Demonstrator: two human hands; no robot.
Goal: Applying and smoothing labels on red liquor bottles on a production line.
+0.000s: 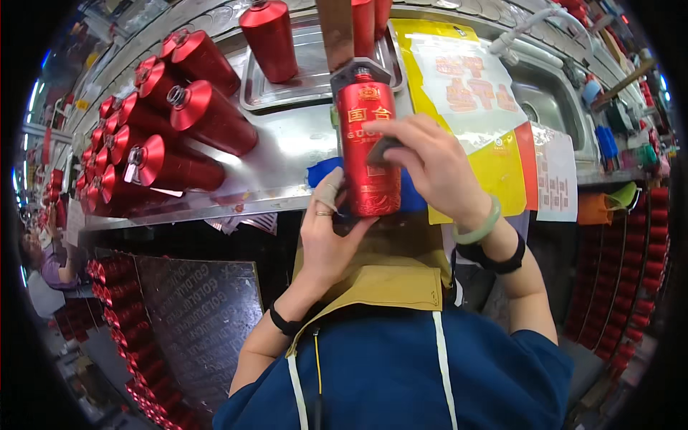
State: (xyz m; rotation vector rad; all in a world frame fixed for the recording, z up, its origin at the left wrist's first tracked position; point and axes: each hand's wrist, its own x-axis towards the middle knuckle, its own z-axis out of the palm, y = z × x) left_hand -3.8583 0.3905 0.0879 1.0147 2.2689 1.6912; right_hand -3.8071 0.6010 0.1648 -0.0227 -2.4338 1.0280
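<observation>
A glossy red bottle (370,179) with gold lettering is in front of me at the counter's front edge, its neck pointing away. My left hand (326,240) is closed around its lower left side, thumb by the base; one finger has a pale cover and another a ring. In my right hand (441,172), a small dark flat pad (383,149) is pinched between thumb and fingers against the bottle's lettered face. Around the bottle's shoulder shows a dark angular piece (342,72). Blue material (324,172) shows beside the bottle.
Several red bottles (211,118) crowd the counter at left. A steel tray (308,54) bears more behind. At right lie printed sheets (473,93) and a yellow bag (498,172), with a sink (545,89) beyond. Below left leans a dark board (201,322).
</observation>
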